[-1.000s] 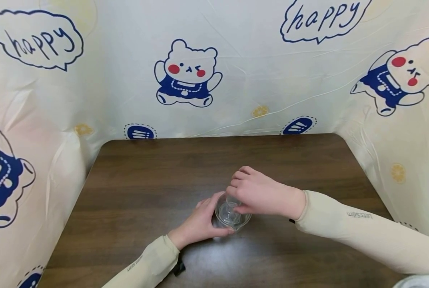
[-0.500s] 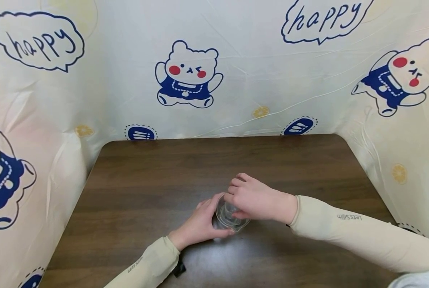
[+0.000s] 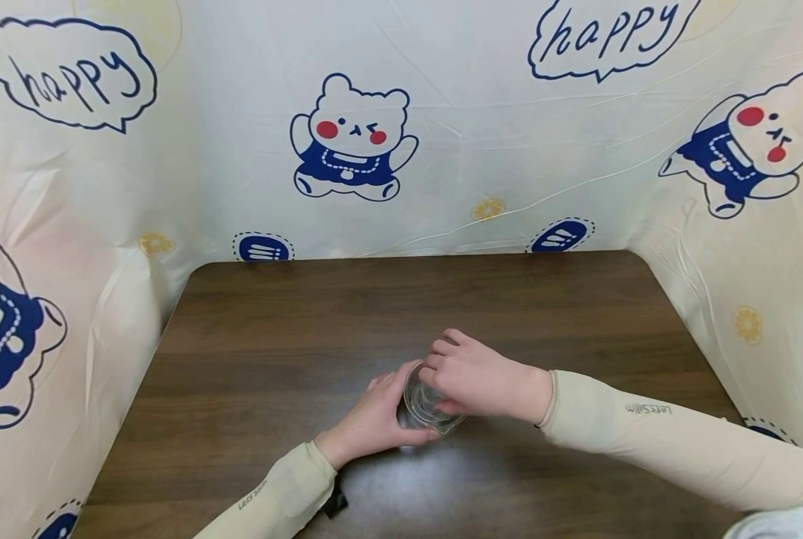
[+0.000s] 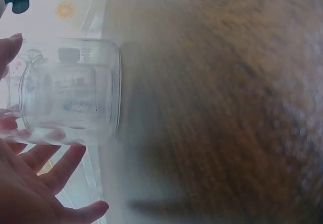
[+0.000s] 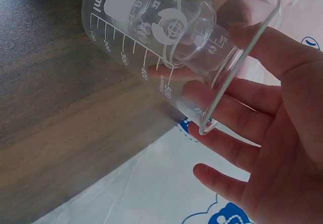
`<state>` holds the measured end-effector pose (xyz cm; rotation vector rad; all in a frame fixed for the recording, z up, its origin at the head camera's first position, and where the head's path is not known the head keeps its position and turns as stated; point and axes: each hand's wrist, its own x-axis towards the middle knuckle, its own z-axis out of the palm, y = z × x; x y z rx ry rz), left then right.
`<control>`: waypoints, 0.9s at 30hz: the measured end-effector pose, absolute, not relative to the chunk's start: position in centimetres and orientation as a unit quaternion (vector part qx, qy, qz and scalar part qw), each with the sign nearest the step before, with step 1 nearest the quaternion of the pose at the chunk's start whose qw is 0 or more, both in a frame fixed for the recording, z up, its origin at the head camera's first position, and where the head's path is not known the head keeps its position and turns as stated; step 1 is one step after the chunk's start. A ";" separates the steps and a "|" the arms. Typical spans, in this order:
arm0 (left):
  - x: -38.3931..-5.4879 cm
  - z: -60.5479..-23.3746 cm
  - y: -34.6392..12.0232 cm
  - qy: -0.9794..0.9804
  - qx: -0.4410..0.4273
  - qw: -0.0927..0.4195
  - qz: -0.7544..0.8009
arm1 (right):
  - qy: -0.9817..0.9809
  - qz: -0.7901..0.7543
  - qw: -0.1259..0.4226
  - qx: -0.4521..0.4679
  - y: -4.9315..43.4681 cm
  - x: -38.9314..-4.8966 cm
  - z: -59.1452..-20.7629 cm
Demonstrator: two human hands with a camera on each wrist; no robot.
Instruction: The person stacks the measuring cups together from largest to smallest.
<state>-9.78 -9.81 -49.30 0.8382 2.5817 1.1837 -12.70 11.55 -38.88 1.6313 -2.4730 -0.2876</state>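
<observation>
A large clear glass beaker (image 5: 121, 47) with white graduations stands on the table. My left hand (image 3: 374, 419) grips it round the side, thumb toward me and fingers at the far side. Nested inside is a medium beaker (image 4: 75, 93). From above, my right hand (image 3: 482, 378) reaches to the mouth of the large beaker and pinches a small beaker (image 5: 209, 40), thumb on one side and fingers on the other. The small beaker's lower end overlaps the medium beaker's rim in the right wrist view. In the head view my right hand hides most of the small beaker.
The brown wooden table (image 3: 273, 322) spreads around the beakers, its far edge meeting a white cloth backdrop (image 3: 441, 165) printed with bears. More of this cloth hangs at both sides.
My right hand has moved slightly left and toward me, lowering the small beaker into the large one. My left hand and the large beaker have stayed in place.
</observation>
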 end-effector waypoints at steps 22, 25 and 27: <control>-9.8 -49.3 -9.8 0.868 0.283 0.087 0.398 | -0.830 -0.116 0.080 0.539 11.1 -12.5 -40.0; -9.8 -49.4 -9.8 0.869 0.280 0.090 0.398 | -0.830 -0.118 0.081 0.539 11.0 -12.5 -40.0; -9.8 -49.4 -9.8 0.869 0.279 0.091 0.398 | -0.830 -0.121 0.080 0.539 11.0 -12.5 -40.0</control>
